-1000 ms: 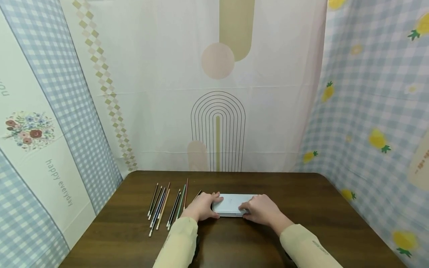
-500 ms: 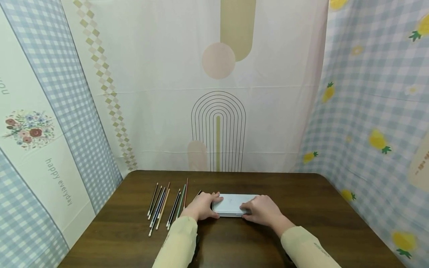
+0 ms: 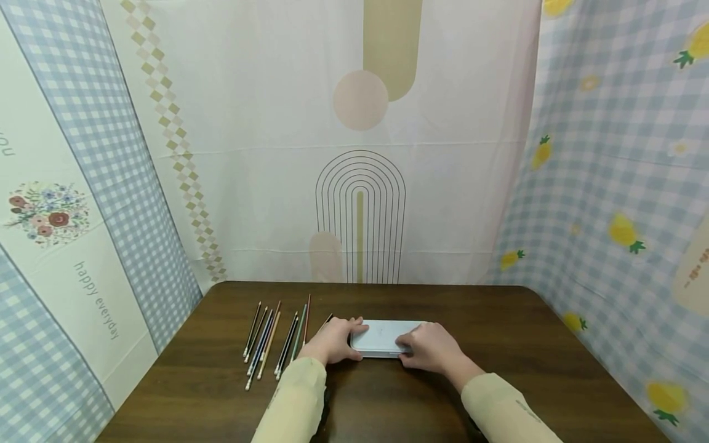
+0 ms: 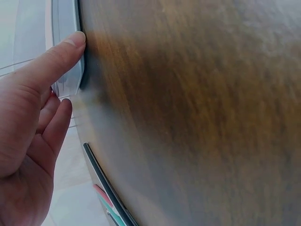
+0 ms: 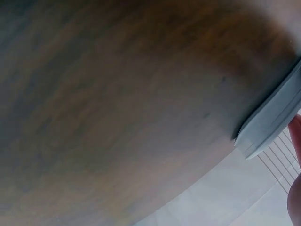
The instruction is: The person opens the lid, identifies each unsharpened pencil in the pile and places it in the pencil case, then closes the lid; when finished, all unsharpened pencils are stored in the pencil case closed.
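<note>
A flat, pale blue-white rectangular case (image 3: 379,334) lies crosswise on the table, closed on top. My left hand (image 3: 335,341) holds its left end, thumb against the front side and the other fingers round the far side. In the left wrist view the thumb presses the long side of the case (image 4: 66,19). At the right front corner my right hand (image 3: 434,346) grips the case, its fingers bent over the top and the thumb low at the front. The right wrist view shows one end of the case (image 5: 270,122) and only a bit of that hand (image 5: 294,193).
Several pencils (image 3: 268,344), mostly with white ends, lie loosely side by side left of my left hand. A dark pencil (image 4: 110,186) shows close to that hand in the left wrist view. The brown wooden table (image 3: 498,369) ends at a patterned cloth backdrop (image 3: 266,203).
The right hand's fingers shift very slightly at the case's front right corner. Left hand, case and pencils stay where they were.
</note>
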`<state>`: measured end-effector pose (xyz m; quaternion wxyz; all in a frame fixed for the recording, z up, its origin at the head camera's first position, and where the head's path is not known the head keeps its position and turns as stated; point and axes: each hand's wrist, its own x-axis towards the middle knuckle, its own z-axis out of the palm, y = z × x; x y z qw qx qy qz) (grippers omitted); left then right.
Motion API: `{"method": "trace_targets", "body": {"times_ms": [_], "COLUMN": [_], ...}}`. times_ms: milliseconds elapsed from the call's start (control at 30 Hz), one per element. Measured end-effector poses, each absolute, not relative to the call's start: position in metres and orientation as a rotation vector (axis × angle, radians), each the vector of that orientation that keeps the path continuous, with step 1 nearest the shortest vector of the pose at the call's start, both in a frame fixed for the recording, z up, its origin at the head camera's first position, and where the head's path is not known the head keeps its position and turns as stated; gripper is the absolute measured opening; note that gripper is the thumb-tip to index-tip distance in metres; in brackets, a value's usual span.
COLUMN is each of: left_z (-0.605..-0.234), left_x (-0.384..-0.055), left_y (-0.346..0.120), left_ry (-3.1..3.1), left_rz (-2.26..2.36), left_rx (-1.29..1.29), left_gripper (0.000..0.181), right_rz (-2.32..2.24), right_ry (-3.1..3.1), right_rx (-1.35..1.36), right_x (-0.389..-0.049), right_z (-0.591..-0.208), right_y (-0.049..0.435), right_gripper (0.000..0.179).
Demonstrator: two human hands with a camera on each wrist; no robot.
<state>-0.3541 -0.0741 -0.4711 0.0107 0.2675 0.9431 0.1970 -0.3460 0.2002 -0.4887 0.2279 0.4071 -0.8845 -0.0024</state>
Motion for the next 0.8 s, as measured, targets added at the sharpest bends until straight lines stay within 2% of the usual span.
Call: {"method": "trace_targets", "body": {"times_ms": [200,800], "left_z": [-0.474,-0.483], "left_x": [-0.356,-0.361], "left_y": [-0.074,-0.071], "left_ry": [2.96,2.976], "left_rz": [0.595,0.611], "left_rx": [0.831,0.814], "left_gripper": [0.068,0.068], "right_rz": [-0.13,-0.156], "right_ry": [-2.368,-2.288], "right_rx": [1.15,1.156], "right_x": [-0.349,-0.347], "right_z": [-0.491,-0.496], "right_y": [0.197,0.198], "right_gripper": [0.035,0.028]}}
